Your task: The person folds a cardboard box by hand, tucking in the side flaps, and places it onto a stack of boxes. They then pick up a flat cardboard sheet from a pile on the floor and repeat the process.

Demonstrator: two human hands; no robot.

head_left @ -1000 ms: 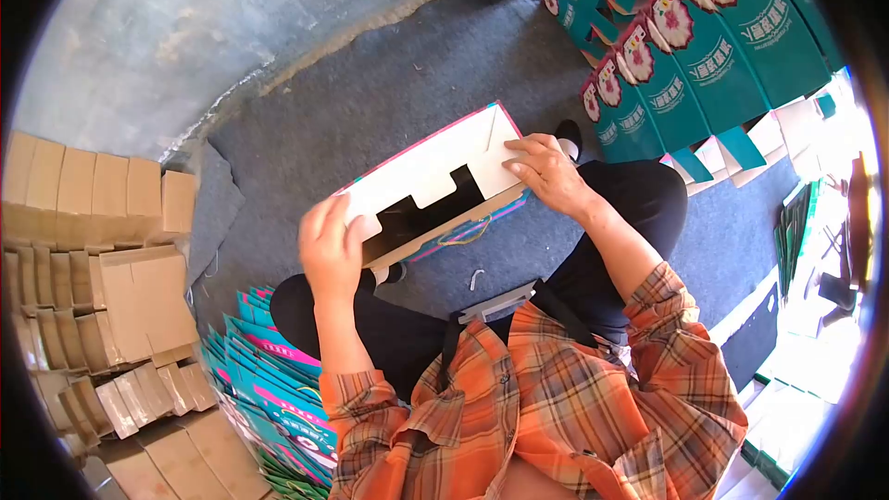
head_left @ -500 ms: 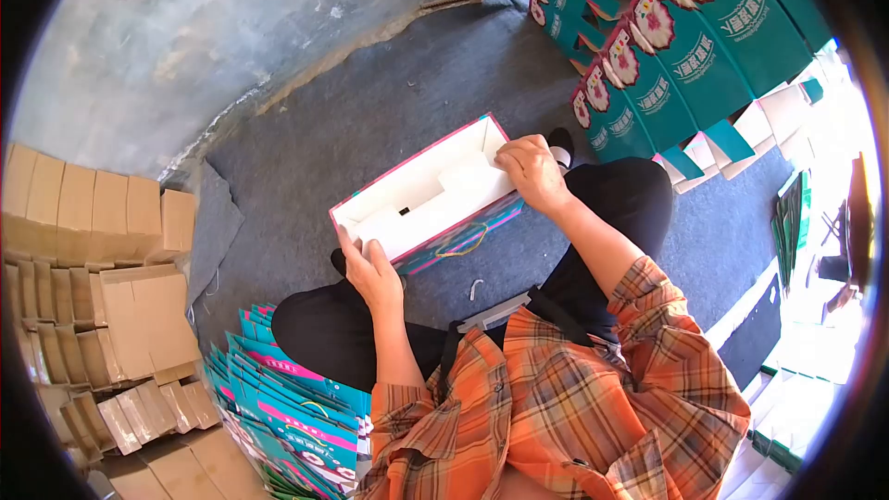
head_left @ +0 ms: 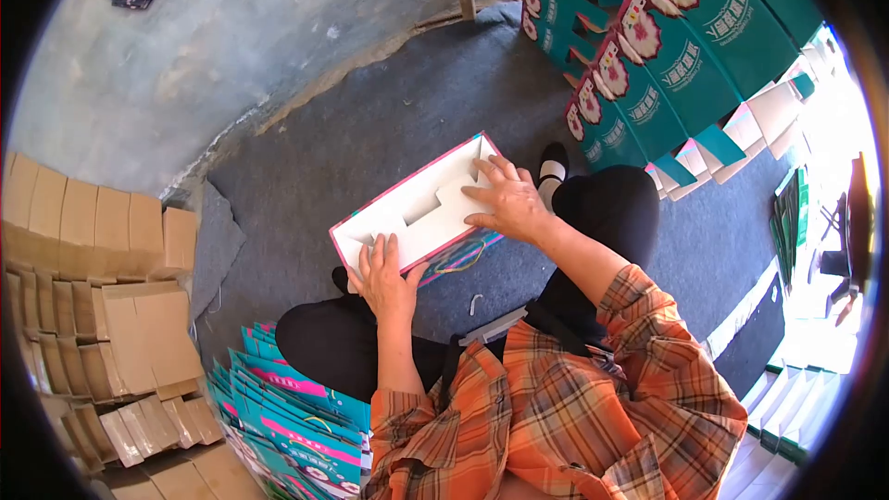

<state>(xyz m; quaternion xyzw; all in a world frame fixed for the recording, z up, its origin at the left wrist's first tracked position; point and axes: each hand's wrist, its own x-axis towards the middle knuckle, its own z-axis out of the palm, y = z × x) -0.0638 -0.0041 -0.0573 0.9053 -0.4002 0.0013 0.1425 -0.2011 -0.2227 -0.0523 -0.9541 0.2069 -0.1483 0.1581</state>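
Observation:
An open-topped gift box [head_left: 413,187], white inside and teal and pink outside, sits on the floor between my crossed legs. A yellow cord handle [head_left: 463,264] hangs on its near side. Along the near wall inside runs a white flap [head_left: 435,230] with a stepped edge. My left hand [head_left: 387,280] rests over the near rim at the left end, fingers spread on the flap and thumb out to the side. Over the right end lies my right hand [head_left: 512,204], its fingers spread across the white flap and rim.
Brown cardboard boxes [head_left: 148,324] are stacked at the left. Flat teal cartons [head_left: 296,417] lie by my left leg. A tall stack of teal boxes [head_left: 681,65] stands at the upper right. Beyond the grey floor covering rises a wall [head_left: 231,46].
Both hands have shifted from the box's ends onto the inner white flap, fingers now spread. The flap sits differently, with a stepped notch showing. The box has moved slightly.

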